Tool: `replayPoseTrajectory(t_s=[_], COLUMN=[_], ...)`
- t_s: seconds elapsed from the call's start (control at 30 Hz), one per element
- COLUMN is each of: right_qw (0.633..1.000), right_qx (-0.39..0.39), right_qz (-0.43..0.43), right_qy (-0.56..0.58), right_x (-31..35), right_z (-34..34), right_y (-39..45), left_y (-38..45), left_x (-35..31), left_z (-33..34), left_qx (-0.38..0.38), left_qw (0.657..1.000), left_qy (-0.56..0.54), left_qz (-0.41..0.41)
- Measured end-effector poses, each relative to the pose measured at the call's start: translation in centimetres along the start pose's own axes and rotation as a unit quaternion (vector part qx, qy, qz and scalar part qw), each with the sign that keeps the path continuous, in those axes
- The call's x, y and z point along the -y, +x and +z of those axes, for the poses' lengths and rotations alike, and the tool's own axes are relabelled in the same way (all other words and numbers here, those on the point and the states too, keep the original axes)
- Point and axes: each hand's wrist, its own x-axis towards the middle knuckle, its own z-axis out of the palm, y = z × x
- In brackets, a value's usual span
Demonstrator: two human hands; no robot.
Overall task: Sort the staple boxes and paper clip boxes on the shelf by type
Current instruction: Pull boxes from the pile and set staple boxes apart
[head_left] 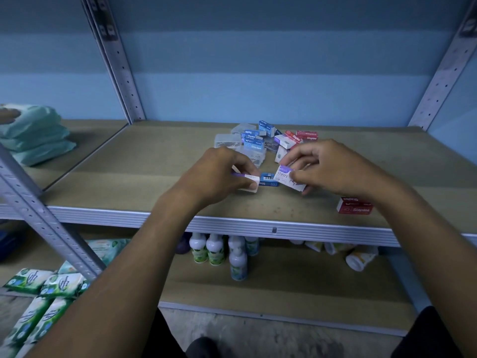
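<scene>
Staple boxes and clear paper clip boxes (228, 140) lie jumbled in a pile (265, 140) at the middle of the shelf (144, 161); I can see metal clips inside the clear ones. My left hand (219, 174) pinches a white-and-purple staple box (249, 180) by thumb and fingers. My right hand (325, 169) grips another, marked "STAPLES" (287, 178). Between them a blue staple box (268, 180) lies flat. A red staple box (355, 205) sits apart near the front edge, right.
</scene>
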Motion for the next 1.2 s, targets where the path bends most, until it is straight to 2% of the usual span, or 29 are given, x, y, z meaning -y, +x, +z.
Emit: replayPoseTrajectory(t_s=[0.27,0.43,0.73,0.93,1.2], right_qw=[0.998,0.992,0.992,0.982,0.979], right_qx=[-0.003,0.022,0.049,0.086,0.081], right_qz=[-0.023,-0.030,-0.026,-0.060,-0.050], right_qy=[-0.052,-0.117,-0.115,-0.156,-0.179], right_x=[0.18,0.35,0.27,0.70,0.76], right_z=[0.19,0.36,0.70,0.82,0.57], right_y=[-0.57,-0.63,-0.42,-0.71,-0.80], left_y=[-0.40,-0.44,-0.45,-0.69,-0.72], left_x=[0.10,0.24,0.33,0.17,-0.05], left_z=[-0.30,-0.22,-0.05,-0.15,0.02], left_qx=[0.020,0.031,0.048,0.051,0.050], left_qw=[1.000,0.999,0.999,0.998,0.998], left_qy=[-0.005,0.006,0.004,-0.002,0.017], left_qz=[0.005,0.007,0.010,0.023,0.031])
